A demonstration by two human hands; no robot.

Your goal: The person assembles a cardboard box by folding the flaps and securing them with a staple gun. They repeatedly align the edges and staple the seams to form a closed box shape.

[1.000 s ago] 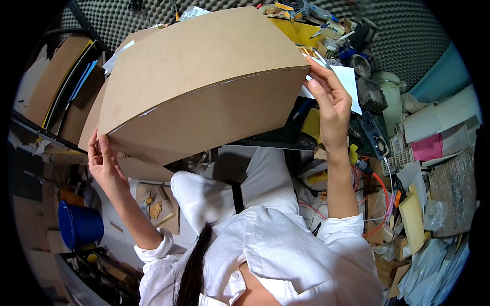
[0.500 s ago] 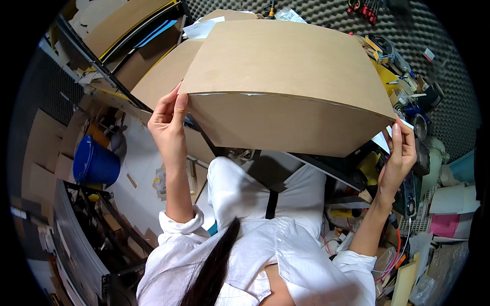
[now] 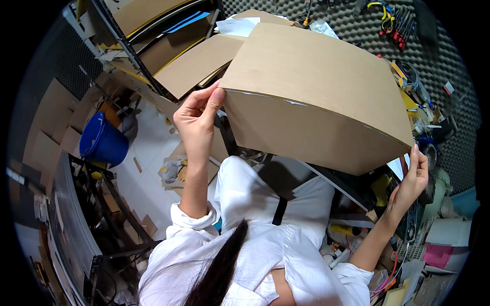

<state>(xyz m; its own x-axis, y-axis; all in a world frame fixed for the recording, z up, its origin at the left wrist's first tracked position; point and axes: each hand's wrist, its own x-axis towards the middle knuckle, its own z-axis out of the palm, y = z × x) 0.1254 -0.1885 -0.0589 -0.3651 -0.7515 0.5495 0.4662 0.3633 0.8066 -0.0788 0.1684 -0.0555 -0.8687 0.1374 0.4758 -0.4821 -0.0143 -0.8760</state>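
Seen in the head camera's view, two bare hands hold up a folded-looking brown board piece (image 3: 321,71) in a crowded workroom, the piece spread above the knees of a person in a white shirt (image 3: 250,265). Its long axis runs crosswise, from one hand to the other, slanting so that the right end sits lower in the view. The broad upper panel faces up and leads away toward the back; the front panel (image 3: 301,135) drops from the near long edge and faces the person. Pale streaks mark that edge, which bows gently.

The left hand (image 3: 199,112) grips the left corner in a pinch, thumb on the near side. The right hand (image 3: 410,181) holds the opposite corner by the fingertips, though how its thumb sits is hard to make out from this angle.

Behind the left hand, a loose brown panel (image 3: 196,64) lies beside a rack of boards (image 3: 168,30), with a white sheet of paper (image 3: 238,26) near the piece's far left corner. A blue bucket (image 3: 104,140) stands on the pale floor at left; pliers (image 3: 388,18) hang against bumpy grey foam (image 3: 454,117) at upper right.
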